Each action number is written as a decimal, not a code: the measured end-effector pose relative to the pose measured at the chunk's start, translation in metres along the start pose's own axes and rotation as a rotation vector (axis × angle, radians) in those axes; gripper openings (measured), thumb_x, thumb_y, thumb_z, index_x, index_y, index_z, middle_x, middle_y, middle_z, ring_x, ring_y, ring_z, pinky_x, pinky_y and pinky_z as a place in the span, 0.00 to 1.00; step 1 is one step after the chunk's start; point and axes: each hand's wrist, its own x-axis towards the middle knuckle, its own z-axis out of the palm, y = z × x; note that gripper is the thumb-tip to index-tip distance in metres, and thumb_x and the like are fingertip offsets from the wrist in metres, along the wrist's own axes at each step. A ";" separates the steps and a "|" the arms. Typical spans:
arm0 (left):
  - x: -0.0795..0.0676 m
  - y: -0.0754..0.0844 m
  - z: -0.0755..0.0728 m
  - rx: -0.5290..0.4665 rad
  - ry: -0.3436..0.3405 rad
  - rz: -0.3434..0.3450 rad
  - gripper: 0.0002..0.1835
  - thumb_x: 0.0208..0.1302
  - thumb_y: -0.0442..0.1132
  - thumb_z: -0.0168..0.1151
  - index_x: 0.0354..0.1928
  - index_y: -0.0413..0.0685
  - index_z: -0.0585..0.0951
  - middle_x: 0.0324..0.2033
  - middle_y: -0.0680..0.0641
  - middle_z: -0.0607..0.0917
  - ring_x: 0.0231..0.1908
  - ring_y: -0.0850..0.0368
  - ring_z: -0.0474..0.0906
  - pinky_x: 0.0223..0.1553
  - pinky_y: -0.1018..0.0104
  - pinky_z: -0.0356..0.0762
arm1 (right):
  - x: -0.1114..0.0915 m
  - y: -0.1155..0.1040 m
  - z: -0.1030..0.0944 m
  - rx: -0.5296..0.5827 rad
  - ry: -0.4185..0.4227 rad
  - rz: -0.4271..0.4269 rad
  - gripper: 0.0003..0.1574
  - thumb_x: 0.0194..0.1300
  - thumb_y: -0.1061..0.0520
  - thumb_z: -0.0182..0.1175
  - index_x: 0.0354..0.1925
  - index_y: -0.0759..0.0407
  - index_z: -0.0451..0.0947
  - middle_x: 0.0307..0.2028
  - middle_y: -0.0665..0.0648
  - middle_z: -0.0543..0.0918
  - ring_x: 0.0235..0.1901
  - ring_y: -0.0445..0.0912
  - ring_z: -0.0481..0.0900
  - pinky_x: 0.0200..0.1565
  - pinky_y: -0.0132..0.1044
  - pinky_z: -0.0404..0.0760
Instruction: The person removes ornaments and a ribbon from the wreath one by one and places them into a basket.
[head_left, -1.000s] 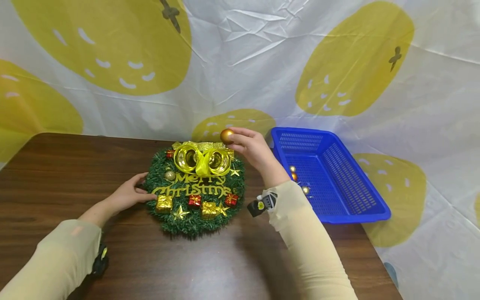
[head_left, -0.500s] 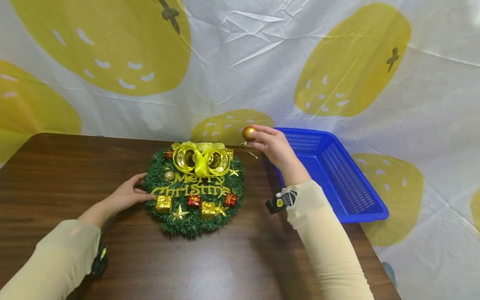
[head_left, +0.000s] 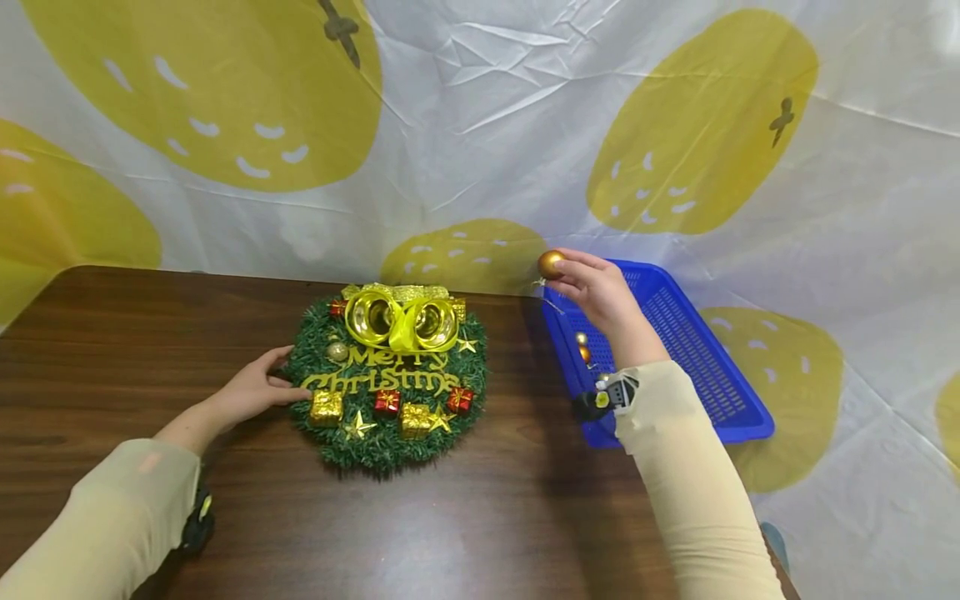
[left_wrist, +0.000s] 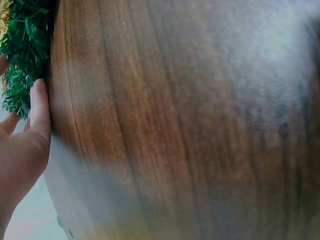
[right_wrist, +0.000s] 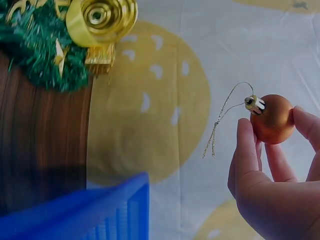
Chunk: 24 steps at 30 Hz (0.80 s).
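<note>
A green Christmas wreath (head_left: 382, 446) lies on the table, bearing gold bells, gift boxes, stars and "Merry Christmas" lettering. My left hand (head_left: 251, 387) holds its left edge, thumb on top by a gold gift box and fingers along the side. In the left wrist view, the fingers (left_wrist: 41, 110) lie right against the green tinsel (left_wrist: 25, 45). My right hand (head_left: 603, 296) pinches an orange-gold Christmas bauble (head_left: 551, 264) between thumb and fingertips, raised over the left rim of the blue basket (head_left: 723, 379). In the right wrist view, the bauble (right_wrist: 272, 120) shows a silver cap and dangling gold string (right_wrist: 216, 125).
Several small baubles (head_left: 584, 354) lie inside the basket along its left side, partly covered by my right wrist. Behind the brown table (head_left: 135, 333) hangs a white curtain (head_left: 480, 125) with a yellow fruit print.
My right hand has carried the bauble rightward from above the wreath's bells to over the basket's left rim. The left hand and the wreath have stayed in place.
</note>
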 end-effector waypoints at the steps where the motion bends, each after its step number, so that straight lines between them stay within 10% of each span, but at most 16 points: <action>1: 0.000 0.000 0.000 0.000 0.000 -0.001 0.52 0.62 0.48 0.61 0.72 0.32 0.38 0.65 0.21 0.49 0.59 0.29 0.64 0.52 0.44 0.73 | -0.001 -0.001 -0.003 0.003 0.003 0.002 0.21 0.65 0.72 0.47 0.30 0.55 0.83 0.29 0.52 0.85 0.28 0.42 0.82 0.38 0.30 0.83; 24: 0.000 -0.001 0.000 0.002 0.001 -0.003 0.52 0.62 0.48 0.62 0.72 0.32 0.38 0.65 0.20 0.49 0.59 0.29 0.64 0.52 0.45 0.73 | 0.001 0.007 -0.101 -0.011 0.131 0.066 0.07 0.57 0.67 0.62 0.35 0.59 0.77 0.27 0.50 0.86 0.30 0.40 0.84 0.37 0.30 0.83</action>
